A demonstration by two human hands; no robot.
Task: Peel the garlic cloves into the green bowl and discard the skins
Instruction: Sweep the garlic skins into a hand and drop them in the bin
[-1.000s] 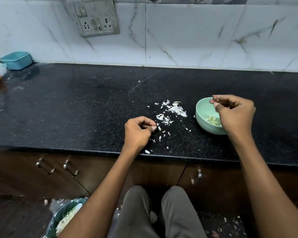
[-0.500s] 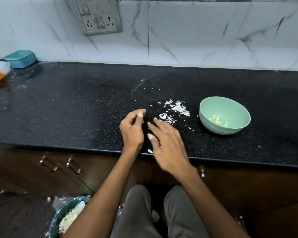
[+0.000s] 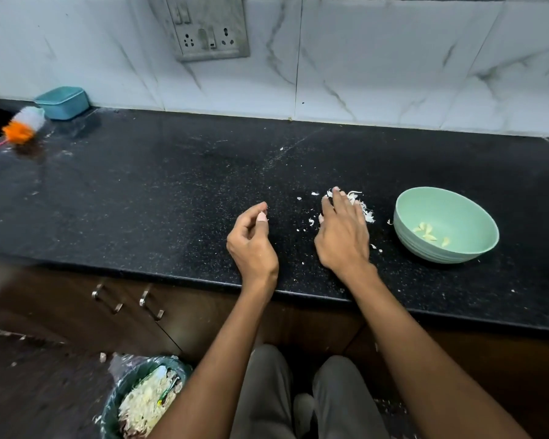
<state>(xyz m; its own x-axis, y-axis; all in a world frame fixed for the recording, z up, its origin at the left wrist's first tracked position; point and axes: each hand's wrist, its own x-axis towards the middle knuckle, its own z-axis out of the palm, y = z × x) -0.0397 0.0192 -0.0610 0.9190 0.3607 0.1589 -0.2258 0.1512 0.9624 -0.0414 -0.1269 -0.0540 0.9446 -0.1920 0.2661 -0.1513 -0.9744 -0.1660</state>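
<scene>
Right hand (image 3: 341, 236) is flat on the black counter (image 3: 140, 198), fingers spread and relaxed over the pile of garlic skins (image 3: 360, 205), fingertips touching the flakes, not gripping anything I can see. Left hand (image 3: 251, 245) hovers at about 9 o'clock from it, fingers loosely curled toward the thumb; can't tell if there's a tiny bit of skin pinched in there, it looks empty. Going big to small: down on the floor at roughly 7 o'clock is the bin (image 3: 143, 397), full of skins. The green bowl (image 3: 446, 224) sits at 3 o'clock from the right hand, just beside the pile, with a few peeled cloves (image 3: 427, 232) lying in the bottom. Stray flakes are scattered around both hands.
</scene>
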